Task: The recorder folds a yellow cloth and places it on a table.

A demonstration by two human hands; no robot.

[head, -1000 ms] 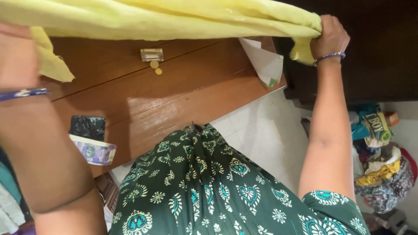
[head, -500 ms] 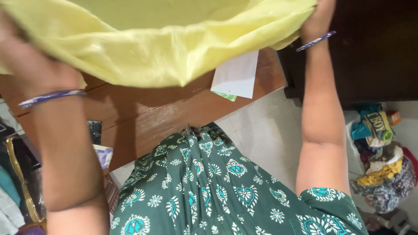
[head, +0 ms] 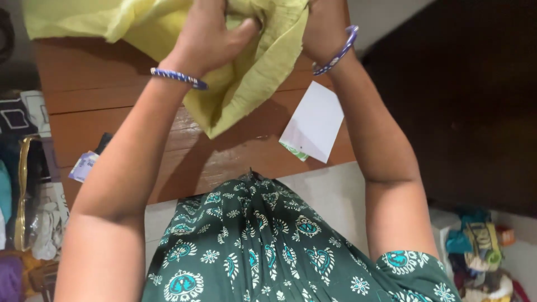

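A pale yellow cloth (head: 251, 78) hangs bunched above the brown wooden table (head: 123, 106). My left hand (head: 210, 36) grips it at the top middle, fingers curled into the fabric. My right hand (head: 321, 28) holds the same cloth right beside the left one, partly hidden by folds. Both wrists wear blue bangles. The cloth's lower corner dangles over the table top.
A white paper (head: 314, 123) with a green corner lies at the table's right edge. A banknote (head: 84, 166) and a dark item lie near the left edge. Clothes and bags (head: 33, 190) crowd the left; a pile of clothes (head: 481, 246) sits at lower right. A dark cabinet (head: 475, 100) stands right.
My hands, spread wide with the cloth stretched between them a second ago, have come together at the top middle, folding the cloth. The view has shifted left.
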